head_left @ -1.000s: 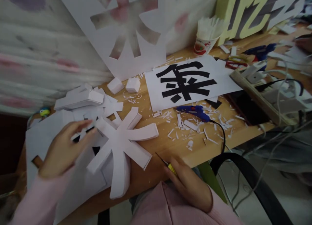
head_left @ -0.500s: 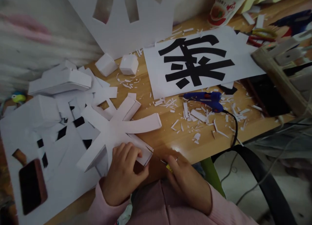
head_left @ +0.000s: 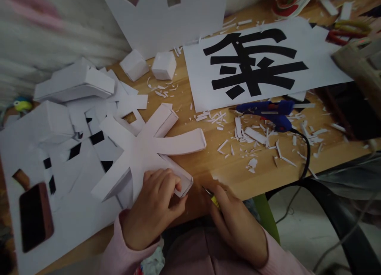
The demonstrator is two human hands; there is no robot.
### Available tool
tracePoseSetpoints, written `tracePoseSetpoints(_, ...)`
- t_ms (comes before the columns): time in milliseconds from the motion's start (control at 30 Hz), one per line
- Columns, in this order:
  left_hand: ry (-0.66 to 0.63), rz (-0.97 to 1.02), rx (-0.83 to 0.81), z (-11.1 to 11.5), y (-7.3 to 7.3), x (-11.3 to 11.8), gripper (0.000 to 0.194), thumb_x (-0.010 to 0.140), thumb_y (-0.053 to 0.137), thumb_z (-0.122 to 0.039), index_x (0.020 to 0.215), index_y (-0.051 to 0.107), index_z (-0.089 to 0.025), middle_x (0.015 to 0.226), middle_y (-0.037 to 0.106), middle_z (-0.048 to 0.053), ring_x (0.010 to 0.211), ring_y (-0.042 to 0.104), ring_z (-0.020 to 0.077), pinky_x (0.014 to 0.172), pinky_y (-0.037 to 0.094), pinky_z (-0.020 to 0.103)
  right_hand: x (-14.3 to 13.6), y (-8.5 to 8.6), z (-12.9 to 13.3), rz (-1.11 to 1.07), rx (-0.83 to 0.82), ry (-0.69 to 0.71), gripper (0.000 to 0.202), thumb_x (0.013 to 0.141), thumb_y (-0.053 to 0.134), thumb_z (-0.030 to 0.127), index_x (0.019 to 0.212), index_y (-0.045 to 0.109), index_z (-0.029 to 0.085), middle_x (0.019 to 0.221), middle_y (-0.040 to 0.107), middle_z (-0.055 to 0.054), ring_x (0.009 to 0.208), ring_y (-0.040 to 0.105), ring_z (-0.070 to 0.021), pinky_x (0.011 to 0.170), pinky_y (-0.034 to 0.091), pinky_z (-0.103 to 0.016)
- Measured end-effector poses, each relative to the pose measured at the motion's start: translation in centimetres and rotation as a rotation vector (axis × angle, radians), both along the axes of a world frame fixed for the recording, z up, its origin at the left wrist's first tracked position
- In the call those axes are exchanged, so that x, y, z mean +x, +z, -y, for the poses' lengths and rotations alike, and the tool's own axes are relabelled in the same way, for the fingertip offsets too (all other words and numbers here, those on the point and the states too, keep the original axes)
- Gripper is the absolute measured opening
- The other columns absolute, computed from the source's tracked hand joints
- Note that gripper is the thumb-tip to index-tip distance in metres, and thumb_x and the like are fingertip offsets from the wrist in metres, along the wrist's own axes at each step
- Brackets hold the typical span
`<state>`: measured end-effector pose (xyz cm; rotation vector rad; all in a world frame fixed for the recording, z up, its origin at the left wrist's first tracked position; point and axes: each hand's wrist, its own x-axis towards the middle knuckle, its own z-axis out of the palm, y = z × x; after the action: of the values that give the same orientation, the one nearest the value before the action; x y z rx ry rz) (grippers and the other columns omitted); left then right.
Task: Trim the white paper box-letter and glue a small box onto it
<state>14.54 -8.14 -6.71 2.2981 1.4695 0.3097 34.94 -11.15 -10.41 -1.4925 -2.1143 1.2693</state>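
A white foam-board shape (head_left: 139, 148) with several box-like arms lies in front of me at the table's edge. My left hand (head_left: 159, 201) is closed on its lower right arm, thumb below and fingers bent over the top. The end of that arm pokes out past my fingertips. In my right hand (head_left: 236, 219) is a craft knife (head_left: 213, 199) with a yellow body, its thin blade pointing up and left. The blade tip stays a short way off the arm's end, not touching it. My palm hides most of the knife.
A blue glue gun (head_left: 270, 110) with a black cord lies among white scraps (head_left: 253, 136). Behind it rests a sheet with a black printed character (head_left: 256, 64). White boxes (head_left: 163, 65), a phone (head_left: 36, 217) and cut board (head_left: 80, 211) are at the left and back.
The view has shifted, so the tabletop appears farther right and up. A thin dark sliver at the arm's end no longer shows. Both hands keep nearly the same hold.
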Motion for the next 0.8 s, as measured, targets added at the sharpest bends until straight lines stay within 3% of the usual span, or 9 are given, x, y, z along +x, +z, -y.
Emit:
tracePoseSetpoints(167,0.038,-0.024,0.062,0.0,-0.2,0.5,0.024,0.08,0.055,-0.011,0.079,0.035,-0.023,0.072,0.046,-0.004,0.069,0.049,0.0174,0.069,0.037,0.035,-0.6,0.4,0.2,0.049,-0.006,0.017,0.022,0.09,0.031,0.01,0.098,0.051,0.017,0.088,0.068,-0.011,0.08,0.068,-0.0254,0.071,0.053,-0.037)
tracePoseSetpoints(367,0.086,-0.067,0.106,0.2,-0.1,1.1,0.023,0.081,0.057,-0.013,0.073,0.037,-0.023,0.067,0.045,-0.003,0.068,0.048,0.0178,0.068,0.036,0.036,-0.8,0.5,0.1,0.149,-0.041,0.057,0.026,0.086,0.037,0.006,0.104,0.054,0.017,0.088,0.068,-0.009,0.078,0.069,-0.0254,0.065,0.05,-0.034)
tracePoseSetpoints(800,0.01,-0.102,0.131,-0.2,-0.1,1.2,0.019,0.086,0.057,-0.02,0.075,0.041,-0.023,0.067,0.047,-0.001,0.067,0.049,0.0196,0.068,0.036,0.037,-1.1,0.3,-0.3,0.2,0.044,0.121,0.031,0.077,0.044,0.001,0.1,0.055,0.019,0.085,0.068,-0.005,0.063,0.065,-0.0209,0.049,0.032,-0.029)
